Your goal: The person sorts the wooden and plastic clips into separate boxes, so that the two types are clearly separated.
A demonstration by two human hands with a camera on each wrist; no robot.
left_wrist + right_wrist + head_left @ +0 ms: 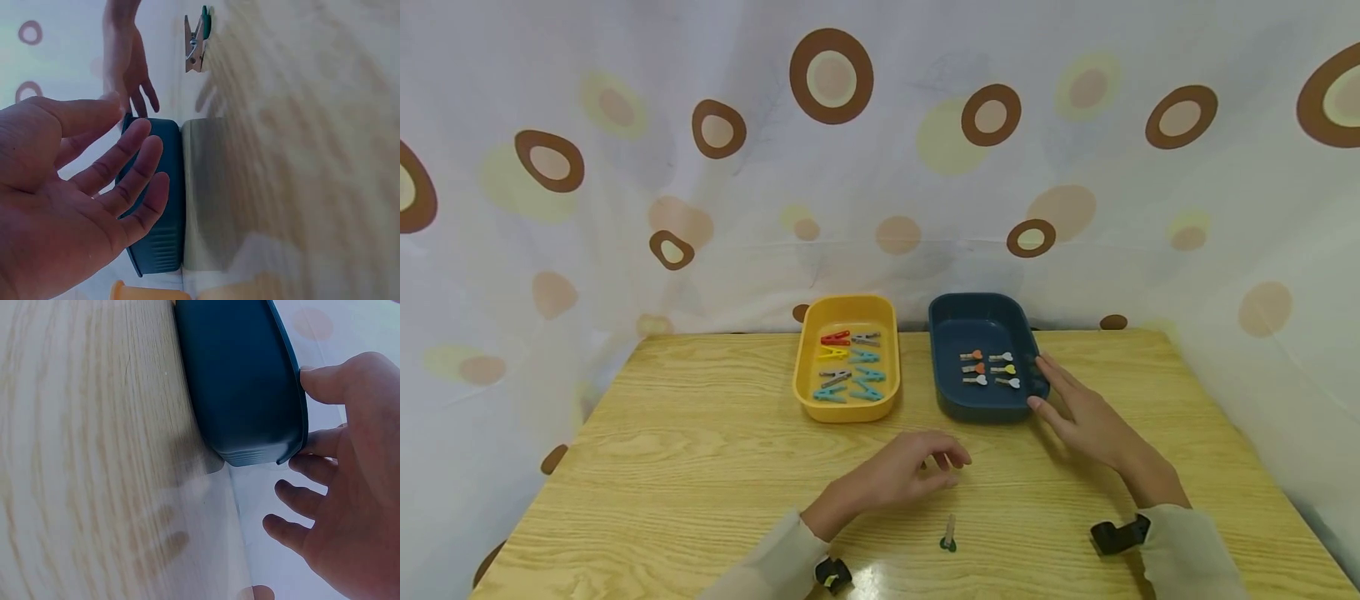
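Note:
My right hand [1093,425] is at the right end of the blue tray [955,408], its thumb and forefinger touching the rim. In the right wrist view, the fingers [309,500] are spread and fairly straight. Inside the tray lie several small wooden clothespins [974,380] with orange, white and yellow hearts. My left hand [902,471] hovers over the table before the trays, fingers loosely bent, holding nothing. On the table near it lies one wooden clothespin [951,530] with a dark green heart, seen side-on as a clothespin [195,44] in the left wrist view.
Left of the blue tray stands a yellow tray [805,404] holding several plastic clothespins [868,374] in red, yellow, grey and light blue. Both trays are near the back edge of the wooden table [700,483]. A patterned curtain [880,167] hangs behind and at the sides.

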